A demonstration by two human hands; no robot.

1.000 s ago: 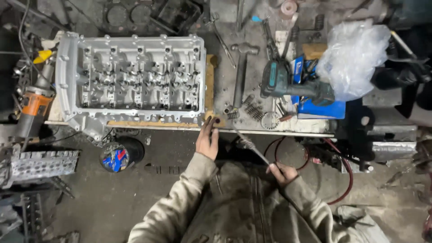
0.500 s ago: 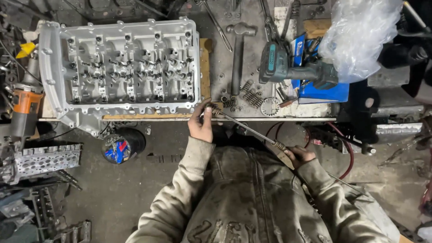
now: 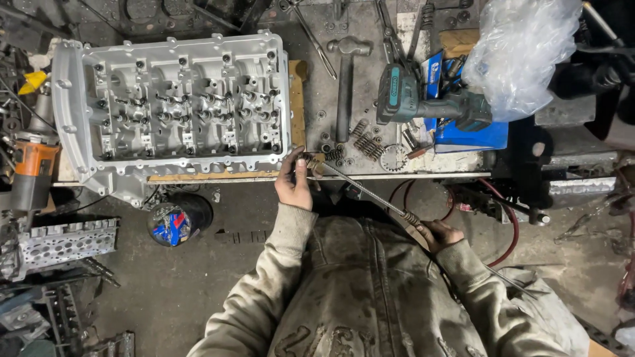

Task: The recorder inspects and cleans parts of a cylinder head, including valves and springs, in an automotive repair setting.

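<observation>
Steel rod stayed gripped at both ends, left hand pinching a spring at bench edge, right hand closed round lower end, w/ cylinder head untouched.

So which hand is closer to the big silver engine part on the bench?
The left hand. It sits at the bench edge just beside the aluminium cylinder head's lower right corner, pinching the rod's tip. The right hand is farther away, below the bench, gripping the rod's other end.
</observation>
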